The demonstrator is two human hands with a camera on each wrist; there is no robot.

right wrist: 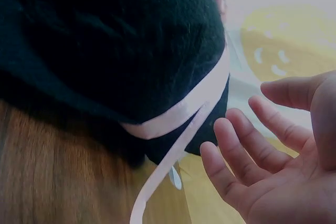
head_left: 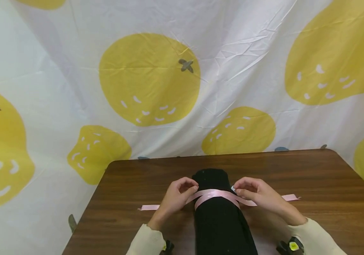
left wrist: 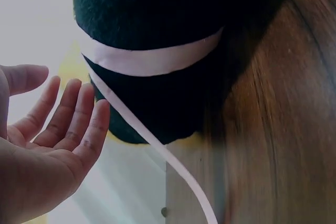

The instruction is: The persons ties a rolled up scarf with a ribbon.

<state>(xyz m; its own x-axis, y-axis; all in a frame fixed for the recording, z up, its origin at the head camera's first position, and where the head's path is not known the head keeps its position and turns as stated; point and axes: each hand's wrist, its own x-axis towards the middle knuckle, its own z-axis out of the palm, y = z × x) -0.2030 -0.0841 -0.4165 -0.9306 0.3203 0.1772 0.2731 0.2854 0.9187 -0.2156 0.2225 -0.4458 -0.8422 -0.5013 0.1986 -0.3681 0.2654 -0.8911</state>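
Note:
A black, felt-like cloth bundle (head_left: 220, 226) lies lengthwise on the table. A pink ribbon (head_left: 213, 193) goes round it, its two strands crossing on top and its ends trailing out to both sides. Beside the bundle's left side is my left hand (head_left: 174, 194), fingers loosely bent; the left wrist view shows nothing in that hand (left wrist: 58, 150), with the ribbon (left wrist: 142, 62) just past the fingertips. My right hand (head_left: 259, 193) hovers at the other side. In the right wrist view its relaxed fingers (right wrist: 239, 156) are also free of the ribbon (right wrist: 168, 121).
The brown wood-grain table (head_left: 322, 177) has its far edge against a white curtain (head_left: 239, 53) printed with yellow fruit. A small white tag (right wrist: 176, 178) sticks out from under the bundle near my right hand. Dark bands with cameras (head_left: 293, 245) sit on both wrists.

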